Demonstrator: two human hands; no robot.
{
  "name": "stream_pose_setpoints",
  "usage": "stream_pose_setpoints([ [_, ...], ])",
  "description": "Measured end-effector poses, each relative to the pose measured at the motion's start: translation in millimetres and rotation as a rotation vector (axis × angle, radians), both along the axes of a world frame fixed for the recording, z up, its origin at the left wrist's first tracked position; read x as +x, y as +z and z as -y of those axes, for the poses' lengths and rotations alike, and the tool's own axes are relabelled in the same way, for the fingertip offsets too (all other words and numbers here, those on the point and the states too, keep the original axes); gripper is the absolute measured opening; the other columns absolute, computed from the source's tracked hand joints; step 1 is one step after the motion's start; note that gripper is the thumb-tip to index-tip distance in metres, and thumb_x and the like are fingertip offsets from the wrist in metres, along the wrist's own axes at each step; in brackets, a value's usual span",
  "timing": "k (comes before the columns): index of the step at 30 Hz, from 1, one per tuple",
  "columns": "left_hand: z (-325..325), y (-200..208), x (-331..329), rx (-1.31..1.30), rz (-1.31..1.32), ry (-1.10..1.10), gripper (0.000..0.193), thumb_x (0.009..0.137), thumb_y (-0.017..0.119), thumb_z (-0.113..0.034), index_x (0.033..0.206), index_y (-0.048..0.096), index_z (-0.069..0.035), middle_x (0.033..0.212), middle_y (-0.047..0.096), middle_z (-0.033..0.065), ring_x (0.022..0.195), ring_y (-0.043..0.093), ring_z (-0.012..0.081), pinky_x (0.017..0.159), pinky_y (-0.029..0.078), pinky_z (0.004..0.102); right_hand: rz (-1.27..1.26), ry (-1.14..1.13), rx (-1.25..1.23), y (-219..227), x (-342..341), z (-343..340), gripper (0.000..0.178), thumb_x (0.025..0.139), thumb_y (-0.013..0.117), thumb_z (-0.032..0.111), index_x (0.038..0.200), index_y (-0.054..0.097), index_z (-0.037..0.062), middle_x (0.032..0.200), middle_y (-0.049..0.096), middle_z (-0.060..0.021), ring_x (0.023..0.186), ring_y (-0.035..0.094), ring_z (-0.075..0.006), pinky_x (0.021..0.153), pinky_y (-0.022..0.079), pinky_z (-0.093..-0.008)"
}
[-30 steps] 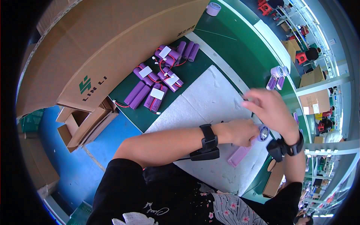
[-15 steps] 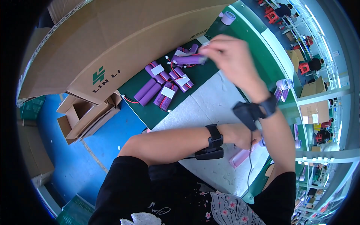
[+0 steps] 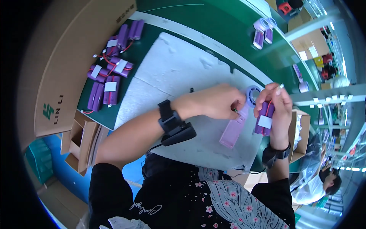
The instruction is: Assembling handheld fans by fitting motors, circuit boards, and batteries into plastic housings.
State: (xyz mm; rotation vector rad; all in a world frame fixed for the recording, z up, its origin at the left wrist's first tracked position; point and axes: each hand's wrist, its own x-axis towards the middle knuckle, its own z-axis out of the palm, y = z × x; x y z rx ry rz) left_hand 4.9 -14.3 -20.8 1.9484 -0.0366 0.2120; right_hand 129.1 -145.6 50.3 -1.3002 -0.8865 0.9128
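My right hand (image 3: 281, 108) is closed around a purple two-cell battery pack (image 3: 265, 121) with a white label and red wires. A small white plug (image 3: 281, 86) shows at its fingertips. To its left, my left hand (image 3: 228, 101) is closed in a pinch at the neck of a lilac handheld fan (image 3: 231, 133). A tiny dark green bit shows at these fingertips; what they pinch is mostly hidden. The fan lies on a white foam sheet (image 3: 164, 76), its open-centred round head pointing away from me.
Several purple battery packs (image 3: 110, 87) with red leads lie at the left by a large cardboard box (image 3: 68, 65). More lilac fans (image 3: 261, 26) rest on the green bench at the back right. An open carton (image 3: 299, 133) stands right of my right arm. Another person (image 3: 314, 187) sits beyond.
My right hand has moved from the battery pile to beside the fan, bringing a battery pack. My left hand stays at the fan. The view has turned to the right.
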Motion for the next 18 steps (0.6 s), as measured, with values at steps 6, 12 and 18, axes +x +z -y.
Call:
stream_pose_setpoints([
  [6,5,14,-12,-0.008,-0.125,0.024,0.020,0.073,0.072,-0.009,0.079,0.055,-0.001,0.068,0.059,0.0103,0.062,0.056,0.0226,0.060,0.045,0.0349,0.154,-0.238,-0.007,-41,6,36,0.035,0.101,0.037,0.027,0.087,0.055,0.0002,0.071,0.055,-0.0090,0.055,0.054,-0.0139,0.049,0.045,-0.0253],
  [12,8,11,-12,0.002,-0.134,0.067,0.014,0.073,0.070,-0.006,0.079,0.058,-0.001,0.070,0.060,0.0113,0.065,0.060,0.0271,0.061,0.046,0.0349,0.386,-0.242,0.132,-59,4,35,0.039,0.102,0.035,0.027,0.084,0.052,-0.0021,0.080,0.056,-0.0118,0.057,0.055,-0.0149,0.050,0.047,-0.0262],
  [18,11,15,-14,0.139,-0.062,0.033,0.025,0.071,0.075,-0.010,0.093,0.063,-0.004,0.078,0.059,0.0098,0.074,0.059,0.0238,0.070,0.047,0.0316,0.250,-0.226,0.273,-69,3,37,0.035,0.102,0.033,0.027,0.087,0.047,-0.0007,0.090,0.054,-0.0142,0.067,0.057,-0.0181,0.058,0.049,-0.0282],
])
